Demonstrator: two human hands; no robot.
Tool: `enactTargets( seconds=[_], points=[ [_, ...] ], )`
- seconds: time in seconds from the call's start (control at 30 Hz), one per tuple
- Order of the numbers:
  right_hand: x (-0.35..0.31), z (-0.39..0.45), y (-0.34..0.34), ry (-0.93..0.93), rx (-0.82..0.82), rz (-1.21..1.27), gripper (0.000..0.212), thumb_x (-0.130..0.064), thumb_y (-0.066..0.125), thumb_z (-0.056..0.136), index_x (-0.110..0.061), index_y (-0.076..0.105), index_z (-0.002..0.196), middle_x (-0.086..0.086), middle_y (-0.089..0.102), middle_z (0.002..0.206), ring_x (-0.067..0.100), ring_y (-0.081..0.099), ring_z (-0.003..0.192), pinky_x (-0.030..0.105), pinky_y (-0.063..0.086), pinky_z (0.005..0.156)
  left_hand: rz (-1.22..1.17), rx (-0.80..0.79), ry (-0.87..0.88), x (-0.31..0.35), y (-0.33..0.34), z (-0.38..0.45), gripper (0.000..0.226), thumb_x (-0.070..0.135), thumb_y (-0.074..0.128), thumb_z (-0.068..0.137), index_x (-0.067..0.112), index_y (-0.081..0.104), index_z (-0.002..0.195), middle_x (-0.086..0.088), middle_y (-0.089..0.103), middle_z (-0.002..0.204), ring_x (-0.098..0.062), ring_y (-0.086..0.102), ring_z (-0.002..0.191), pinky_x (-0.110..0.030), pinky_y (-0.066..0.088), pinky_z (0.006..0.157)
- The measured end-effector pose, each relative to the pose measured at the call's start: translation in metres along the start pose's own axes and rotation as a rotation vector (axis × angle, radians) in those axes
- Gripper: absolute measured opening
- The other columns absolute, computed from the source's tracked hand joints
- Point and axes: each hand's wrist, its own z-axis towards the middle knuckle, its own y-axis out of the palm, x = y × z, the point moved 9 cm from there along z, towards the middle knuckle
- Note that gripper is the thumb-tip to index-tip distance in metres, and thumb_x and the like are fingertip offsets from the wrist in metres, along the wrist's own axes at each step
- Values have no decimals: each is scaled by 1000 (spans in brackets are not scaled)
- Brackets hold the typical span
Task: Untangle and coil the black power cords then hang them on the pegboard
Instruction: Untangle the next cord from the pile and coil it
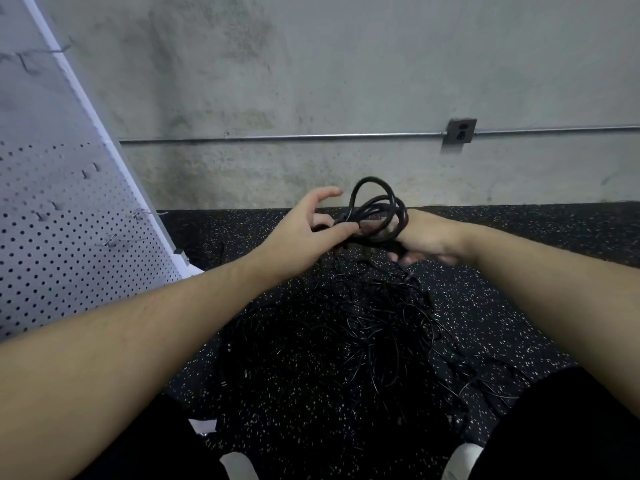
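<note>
Cords (pixel 346 327) lie in a loose black tangle on the speckled floor (pixel 519 306) between my knees, and one cord is up in my hands as a small coil (pixel 377 211). My right hand (pixel 422 239) has the coil looped around it near the wrist, palm turned down; its fingers look loosely curled underneath, but they are blurred and I cannot tell whether they clasp the cord. My left hand (pixel 311 230) pinches a strand against the coil with thumb and lower fingers, while the index finger sticks out straight above.

I judge I am partway through winding this cord. To do it well I should keep each turn the same size as the last, lay the strand flat beside the others instead of crossing them, and let the left hand feed slack slowly so nothing from the heap below gets dragged up and knotted in. A light twist with each turn should stop kinks.

The pegboard (pixel 69 237) leans at my left, with bare hooks (pixel 114 240) within reach for hanging
</note>
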Motion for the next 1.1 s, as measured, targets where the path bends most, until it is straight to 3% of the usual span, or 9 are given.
enactTargets(
  seconds=[0.07, 0.2, 0.33, 0.5, 0.7, 0.83, 0.93, 1.0, 1.1],
  points=[
    [-1, -2, 8, 14, -39, 78, 42, -45, 57, 101, -6, 64, 112, 4, 62, 81, 7, 45, 55, 19, 36, 46, -35, 31, 0, -1, -3, 1, 45, 25, 64, 99, 28, 53, 143, 6, 71, 76, -1, 51, 51, -13, 37, 48],
    [-19, -6, 11, -74, 16, 82, 18, -34, 56, 104, -20, 63, 112, -4, 67, 79, 4, 47, 54, 19, 36, 50, -64, 174, -69, -14, -20, 6, 18, 29, 62, 101, 32, 72, 116, 3, 73, 84, -3, 59, 65, -28, 47, 56],
    [-23, -5, 16, -83, 48, 105, 30, -20, 63, 100, -18, 50, 127, 8, 74, 94, 8, 48, 54, 18, 35, 42, -102, 208, -220, -30, -20, 6, 17, 34, 60, 102, 26, 67, 115, -4, 63, 88, -2, 60, 66, -28, 54, 56],
    [-28, -14, 25, -118, 8, 98, 36, -11, 75, 90, -25, 58, 119, 9, 74, 115, 13, 64, 70, 23, 46, 53, -127, 221, -296, -39, -21, 4, 22, 36, 57, 102, 20, 57, 117, -3, 64, 91, -12, 60, 75, -39, 63, 65],
    [-33, -9, 20, -166, 103, 193, 29, -7, 68, 95, 2, 58, 121, 13, 78, 100, 15, 71, 78, 27, 55, 63, -91, 222, -319, -41, -24, 6, 24, 42, 60, 100, 20, 51, 102, -4, 68, 89, -14, 59, 67, -42, 60, 70],
    [-36, -13, 5, -192, 221, 427, 23, -8, 75, 88, -5, 65, 109, 8, 78, 93, 14, 69, 80, 26, 53, 68, -153, 254, -292, -36, -28, 8, 27, 44, 63, 99, 19, 54, 99, -4, 67, 81, -13, 57, 62, -37, 57, 64],
    [-33, -12, -7, -198, 367, 582, 21, -18, 76, 89, -13, 71, 109, -1, 77, 104, 11, 68, 97, 29, 58, 76, -237, 268, -273, -31, -28, 10, 24, 43, 59, 101, 19, 64, 105, -5, 68, 83, -15, 63, 69, -40, 62, 69],
    [-31, -7, -2, -165, 357, 720, 22, -21, 68, 97, -14, 69, 118, 0, 75, 117, 17, 67, 110, 38, 59, 89, -241, 259, -252, -28, -25, 10, 24, 41, 57, 103, 20, 67, 106, -4, 71, 84, -17, 67, 71, -42, 64, 70],
    [-33, -3, 7, -131, 272, 844, 20, -21, 51, 106, -13, 66, 116, 5, 77, 113, 17, 72, 104, 40, 59, 93, -172, 236, -184, -19, -20, 9, 22, 36, 55, 105, 21, 67, 112, -1, 76, 96, -17, 73, 75, -41, 64, 69]
  ],
)
